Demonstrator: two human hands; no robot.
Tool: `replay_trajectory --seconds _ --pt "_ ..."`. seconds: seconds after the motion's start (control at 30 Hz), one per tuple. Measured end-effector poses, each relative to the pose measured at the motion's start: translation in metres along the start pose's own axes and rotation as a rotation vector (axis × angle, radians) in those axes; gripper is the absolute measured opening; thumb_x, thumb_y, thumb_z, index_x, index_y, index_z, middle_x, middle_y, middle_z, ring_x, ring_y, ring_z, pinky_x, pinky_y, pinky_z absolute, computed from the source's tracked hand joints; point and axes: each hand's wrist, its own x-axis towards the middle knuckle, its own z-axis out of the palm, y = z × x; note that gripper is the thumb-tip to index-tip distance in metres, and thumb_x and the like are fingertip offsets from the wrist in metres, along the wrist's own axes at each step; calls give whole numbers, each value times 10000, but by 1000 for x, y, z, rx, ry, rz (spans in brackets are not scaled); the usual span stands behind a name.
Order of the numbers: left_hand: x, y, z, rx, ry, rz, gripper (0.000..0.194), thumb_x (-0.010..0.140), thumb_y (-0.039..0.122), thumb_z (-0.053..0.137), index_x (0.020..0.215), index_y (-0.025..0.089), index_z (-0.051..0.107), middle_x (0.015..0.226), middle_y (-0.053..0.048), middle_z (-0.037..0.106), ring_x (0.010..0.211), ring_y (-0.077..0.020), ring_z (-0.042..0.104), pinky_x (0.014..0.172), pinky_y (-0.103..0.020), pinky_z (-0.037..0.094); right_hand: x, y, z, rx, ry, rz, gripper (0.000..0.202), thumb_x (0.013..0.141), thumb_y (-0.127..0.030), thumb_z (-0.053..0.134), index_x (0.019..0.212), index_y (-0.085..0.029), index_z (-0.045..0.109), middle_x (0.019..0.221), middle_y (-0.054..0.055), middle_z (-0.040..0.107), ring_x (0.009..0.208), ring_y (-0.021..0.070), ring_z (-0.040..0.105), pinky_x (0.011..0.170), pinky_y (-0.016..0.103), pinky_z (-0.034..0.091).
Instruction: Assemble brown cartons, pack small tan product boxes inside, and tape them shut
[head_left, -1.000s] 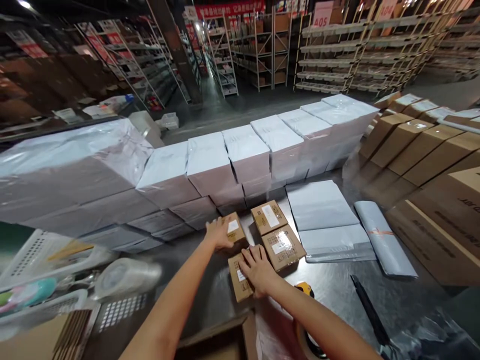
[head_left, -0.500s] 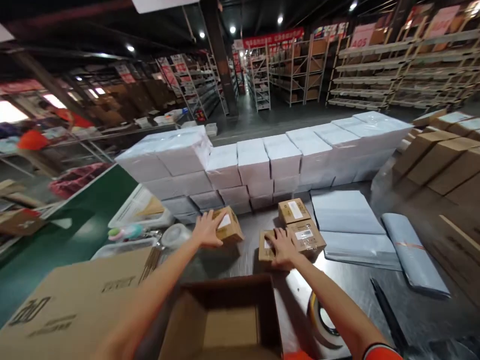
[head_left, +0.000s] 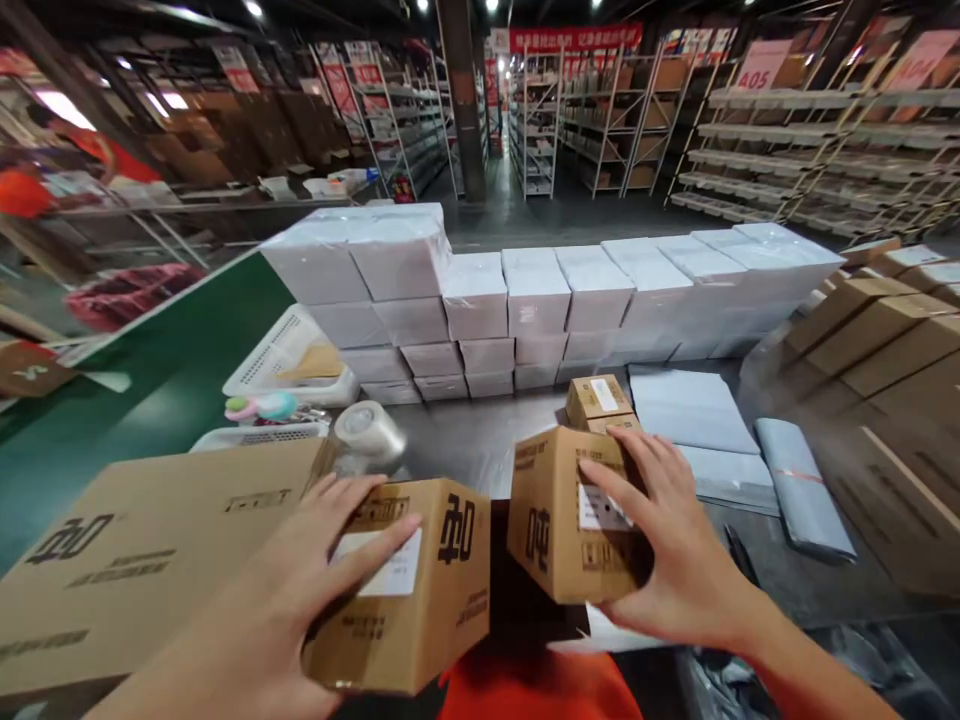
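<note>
My left hand [head_left: 300, 580] is closed around a small brown cardboard box [head_left: 454, 590] with a white label and black print. Its fingers lie over the labelled top. Another small cardboard box [head_left: 534, 515] is gripped in my right hand [head_left: 667, 545], thumb low and fingers across the top. Both boxes are held up close to my body, tilted, with a dark gap between them. The open carton below is mostly hidden by them. Behind the right-hand box, further small boxes [head_left: 592, 395] stand on the metal table [head_left: 480, 440].
White packets [head_left: 540, 300] form a wall along the table's back. Grey mailing bags [head_left: 690, 400] and a rolled bundle [head_left: 802, 490] lie right. Clear tape [head_left: 369, 430], a white basket [head_left: 255, 365] and a large carton [head_left: 180, 540] are left. Brown boxes [head_left: 892, 330] line the far right.
Both hands have lifted a small box each off the table and drawn it towards me, above the open carton. The view has shifted slightly left.
</note>
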Motion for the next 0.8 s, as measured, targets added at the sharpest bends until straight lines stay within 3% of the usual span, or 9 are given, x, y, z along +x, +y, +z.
replay_trajectory --seconds 0.17,0.3,0.4,0.47,0.57,0.6,0.67,0.73,0.8 --pt "0 -3 37 -155 -64 7 1007 625 400 740 1521 377 283 1594 -143 180 1395 -472 320 1040 -633 418 -14 -27 24 130 -157 26 1041 548 -472 797 1459 -256 342 1532 174 234 1422 414 233 1141 636 167" --pt "-1 -2 74 -227 -144 14 996 639 480 746 1520 365 296 1550 -194 259 1378 -493 329 1046 -706 358 -6 -37 62 133 -407 67 1098 417 -409 833 1430 -254 440 1498 215 283 1393 467 247 1124 684 107" --pt "1 5 103 -259 -239 -18 1040 590 426 787 1516 338 323 1531 -211 335 1380 -502 331 1080 -734 277 -12 -36 96 153 -566 137 1155 374 -438 866 1437 -245 456 1506 240 310 1399 484 243 1133 682 89" --pt "5 11 118 -284 -345 -66 1096 546 410 830 1516 323 326 1556 -221 322 1412 -514 281 1103 -738 229 -21 -34 118 175 -625 155 1146 431 -531 863 1453 -226 444 1545 270 266 1425 504 193 1130 702 64" --pt "9 14 132 -351 -484 -97 1169 488 617 853 1503 318 355 1625 -224 181 1460 -533 141 1119 -742 183 -37 -29 138 215 -685 129 978 643 -680 743 1446 -197 464 1591 291 177 1463 511 82 1108 749 14" --pt "7 12 135 -376 -482 -98 1146 506 681 820 1496 321 368 1635 -210 157 1469 -519 124 1127 -736 173 -43 -27 141 221 -689 122 912 697 -684 708 1428 -186 487 1591 287 188 1469 502 67 1107 754 21" --pt "-3 3 141 -408 -366 -138 950 665 693 718 1482 325 400 1638 -172 192 1486 -457 160 1154 -709 146 -55 -21 143 223 -622 125 705 810 -581 662 1376 -178 541 1577 255 265 1482 457 91 1133 726 95" --pt "-22 -11 149 -437 -157 -299 695 848 602 572 1464 310 436 1624 -140 262 1491 -384 217 1182 -667 135 -71 -8 145 228 -435 178 468 918 -392 559 1340 -189 566 1551 210 342 1485 386 161 1161 670 158" --pt "-46 -23 160 -582 -4 -532 673 887 623 478 1466 281 436 1599 -139 325 1476 -357 278 1191 -622 196 -92 12 151 322 -227 308 414 961 -315 459 1356 -228 543 1546 169 358 1479 326 211 1177 632 161"
